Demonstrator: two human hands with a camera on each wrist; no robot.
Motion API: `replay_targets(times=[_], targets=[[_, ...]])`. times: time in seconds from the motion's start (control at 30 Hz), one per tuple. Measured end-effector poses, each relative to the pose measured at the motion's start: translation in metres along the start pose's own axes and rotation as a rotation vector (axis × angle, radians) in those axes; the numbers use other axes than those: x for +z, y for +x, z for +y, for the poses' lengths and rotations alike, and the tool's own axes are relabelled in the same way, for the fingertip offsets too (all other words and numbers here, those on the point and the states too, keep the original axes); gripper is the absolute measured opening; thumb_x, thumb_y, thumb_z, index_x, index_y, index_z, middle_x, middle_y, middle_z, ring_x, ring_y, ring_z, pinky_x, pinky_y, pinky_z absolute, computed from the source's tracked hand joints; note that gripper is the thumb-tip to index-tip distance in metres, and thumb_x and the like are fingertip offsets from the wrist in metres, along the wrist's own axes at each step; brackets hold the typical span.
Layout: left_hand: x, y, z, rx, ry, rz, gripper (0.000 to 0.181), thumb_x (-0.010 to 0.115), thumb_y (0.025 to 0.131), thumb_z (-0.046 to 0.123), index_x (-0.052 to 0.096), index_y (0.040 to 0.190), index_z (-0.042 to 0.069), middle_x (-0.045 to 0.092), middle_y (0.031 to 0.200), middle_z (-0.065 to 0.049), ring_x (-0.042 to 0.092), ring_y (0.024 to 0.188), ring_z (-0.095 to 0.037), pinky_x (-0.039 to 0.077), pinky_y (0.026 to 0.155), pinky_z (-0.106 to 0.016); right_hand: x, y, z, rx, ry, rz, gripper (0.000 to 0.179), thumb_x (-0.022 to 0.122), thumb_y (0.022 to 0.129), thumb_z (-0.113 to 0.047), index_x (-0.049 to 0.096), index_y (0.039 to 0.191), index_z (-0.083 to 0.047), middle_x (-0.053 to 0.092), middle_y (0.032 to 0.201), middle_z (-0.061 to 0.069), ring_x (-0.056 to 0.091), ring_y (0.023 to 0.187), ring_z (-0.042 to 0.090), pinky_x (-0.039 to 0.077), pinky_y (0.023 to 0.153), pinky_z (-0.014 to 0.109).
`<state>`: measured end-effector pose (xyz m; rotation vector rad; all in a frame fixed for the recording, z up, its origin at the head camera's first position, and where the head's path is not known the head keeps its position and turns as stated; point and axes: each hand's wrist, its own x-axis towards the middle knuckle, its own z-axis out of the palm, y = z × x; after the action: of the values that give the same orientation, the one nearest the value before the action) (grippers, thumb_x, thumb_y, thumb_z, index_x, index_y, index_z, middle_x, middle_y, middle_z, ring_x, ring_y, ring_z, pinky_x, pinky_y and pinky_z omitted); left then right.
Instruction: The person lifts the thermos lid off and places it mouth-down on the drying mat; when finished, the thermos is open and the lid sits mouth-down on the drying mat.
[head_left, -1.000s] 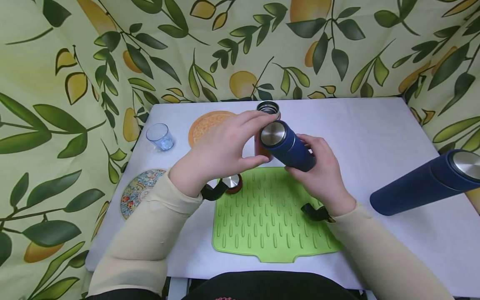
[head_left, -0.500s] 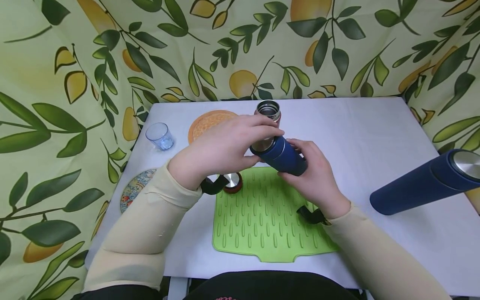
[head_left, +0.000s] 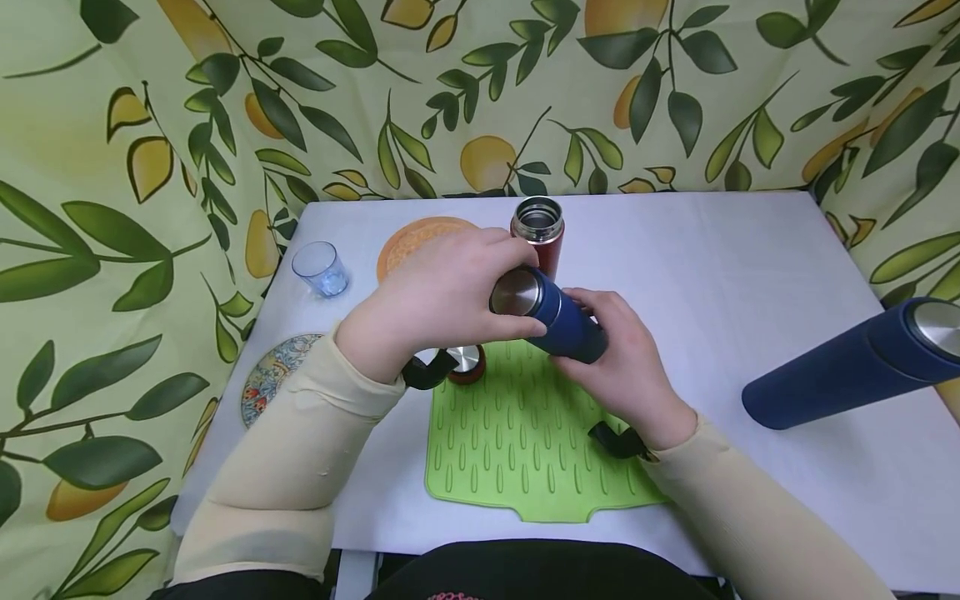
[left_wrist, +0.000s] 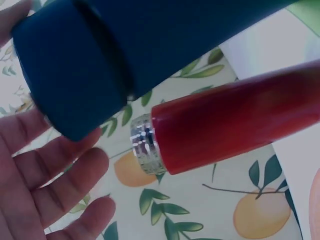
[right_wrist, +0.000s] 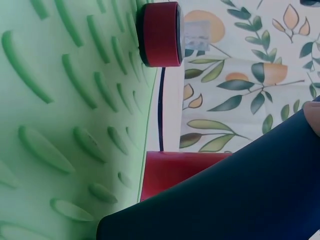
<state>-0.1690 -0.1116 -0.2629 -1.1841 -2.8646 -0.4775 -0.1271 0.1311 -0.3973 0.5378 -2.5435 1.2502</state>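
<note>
A fruit-and-leaf patterned cloth (head_left: pixel 517 108) hangs behind and beside a white table (head_left: pixel 712 275), where a green mat (head_left: pixel 525 454) lies near the person. Above the mat's far part, the right hand (head_left: pixel 630 367) grips a tilted blue flask (head_left: pixel 573 329) by its body while the left hand (head_left: pixel 442 287) holds its steel-topped lid (head_left: pixel 517 290). Just beyond stands an open red flask (head_left: pixel 551 254); a red cap (head_left: pixel 467 365) rests on the mat's far left corner. Leftward are a clear glass (head_left: pixel 321 268), an orange plate (head_left: pixel 405 242) and a partly hidden patterned plate (head_left: pixel 273 379); a second blue flask (head_left: pixel 847 367) is far right
</note>
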Motion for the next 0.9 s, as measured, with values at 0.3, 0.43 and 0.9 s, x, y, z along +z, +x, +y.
replay_targets(times=[0.3, 0.43, 0.9], targets=[[-0.001, -0.007, -0.006, 0.182, -0.18, -0.021, 0.073, 0.098, 0.085, 0.021, 0.067, 0.151, 0.015, 0.054, 0.165, -0.007, 0.053, 0.151, -0.026, 0.044, 0.125, -0.044, 0.0, -0.001, 0.0, -0.013, 0.002, 0.028, 0.082, 0.095, 0.074, 0.001, 0.062, 0.149, -0.005, 0.067, 0.134, 0.019, 0.063, 0.122, 0.037, 0.048, 0.103, 0.054], [-0.002, -0.01, -0.01, 0.25, -0.229, -0.045, 0.061, 0.086, 0.088, -0.004, 0.073, 0.144, 0.015, 0.054, 0.166, -0.012, 0.053, 0.152, -0.03, 0.046, 0.124, -0.047, 0.0, -0.001, 0.0, -0.019, 0.009, 0.037, 0.082, 0.095, 0.074, 0.001, 0.062, 0.148, -0.006, 0.068, 0.133, 0.018, 0.063, 0.121, 0.035, 0.048, 0.103, 0.052], [0.001, -0.009, -0.007, 0.036, -0.147, -0.001, 0.058, 0.092, 0.091, 0.04, 0.072, 0.139, 0.014, 0.072, 0.126, -0.002, 0.067, 0.11, -0.017, 0.056, 0.097, -0.036, 0.0, -0.003, -0.004, -0.022, -0.018, 0.029, 0.08, 0.097, 0.074, 0.001, 0.064, 0.147, -0.007, 0.069, 0.134, 0.017, 0.062, 0.122, 0.034, 0.048, 0.105, 0.054]])
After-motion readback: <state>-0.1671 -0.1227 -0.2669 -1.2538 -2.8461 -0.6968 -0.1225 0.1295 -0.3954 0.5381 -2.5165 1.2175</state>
